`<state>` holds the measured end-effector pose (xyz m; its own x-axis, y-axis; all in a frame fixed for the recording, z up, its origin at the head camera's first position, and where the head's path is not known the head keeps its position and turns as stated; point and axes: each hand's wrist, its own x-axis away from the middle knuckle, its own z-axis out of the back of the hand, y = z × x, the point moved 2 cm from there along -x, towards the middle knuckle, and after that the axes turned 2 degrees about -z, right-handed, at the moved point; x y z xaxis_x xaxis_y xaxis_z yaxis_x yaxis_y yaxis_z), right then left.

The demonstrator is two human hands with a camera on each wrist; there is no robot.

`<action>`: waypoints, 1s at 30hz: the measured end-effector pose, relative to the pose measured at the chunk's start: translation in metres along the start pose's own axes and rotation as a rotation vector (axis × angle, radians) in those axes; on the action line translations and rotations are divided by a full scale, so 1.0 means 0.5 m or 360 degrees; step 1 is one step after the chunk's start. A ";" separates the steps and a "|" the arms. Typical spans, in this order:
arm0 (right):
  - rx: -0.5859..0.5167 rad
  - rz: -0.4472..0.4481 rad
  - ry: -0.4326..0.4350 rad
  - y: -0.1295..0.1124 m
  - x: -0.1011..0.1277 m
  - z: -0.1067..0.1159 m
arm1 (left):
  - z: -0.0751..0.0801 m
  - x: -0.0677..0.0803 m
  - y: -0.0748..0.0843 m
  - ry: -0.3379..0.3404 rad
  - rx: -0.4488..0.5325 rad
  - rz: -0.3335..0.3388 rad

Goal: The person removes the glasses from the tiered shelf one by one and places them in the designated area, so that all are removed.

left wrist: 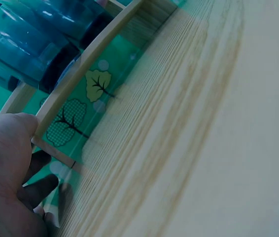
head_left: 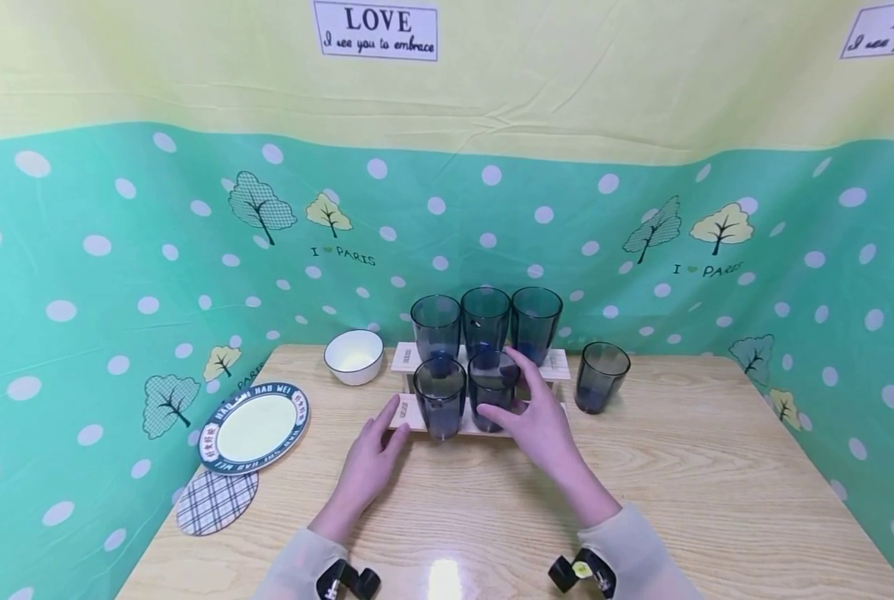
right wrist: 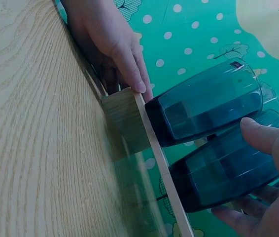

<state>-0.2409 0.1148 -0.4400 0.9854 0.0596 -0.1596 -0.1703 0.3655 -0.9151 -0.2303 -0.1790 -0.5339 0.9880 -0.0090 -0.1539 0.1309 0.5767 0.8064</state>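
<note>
step: seating cup on rack | right hand grips front-middle cup, standing on lower rack tier | left hand fingers straight, steadying rack's left end | next (judgement): release cup upright, then fetch loose cup right of rack

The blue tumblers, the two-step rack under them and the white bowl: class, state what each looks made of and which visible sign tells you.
Tumblers: tinted clear glass or hard plastic; see-through with glossy highlights, so either is possible.
Rack: pale unfinished-looking wood; grain lines and a matt surface show in the right wrist view.
Bowl: probably glazed ceramic; opaque white, smooth, dark rim line.
The right hand grips one front tumbler.
</note>
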 end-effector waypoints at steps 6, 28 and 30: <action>-0.0013 0.0000 0.0013 -0.004 0.002 0.005 | -0.002 0.000 0.000 -0.0001 0.0000 0.0000; 0.0005 -0.0014 0.0063 -0.008 0.033 0.108 | 0.003 0.000 0.002 -0.0018 0.0015 0.0014; 0.0009 -0.0027 0.0085 -0.005 0.038 0.123 | 0.001 -0.001 0.001 -0.0020 0.0016 0.0010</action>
<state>-0.2214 0.1724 -0.4180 0.9864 0.0036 -0.1640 -0.1537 0.3711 -0.9158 -0.2308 -0.1792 -0.5328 0.9898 -0.0155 -0.1417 0.1253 0.5683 0.8132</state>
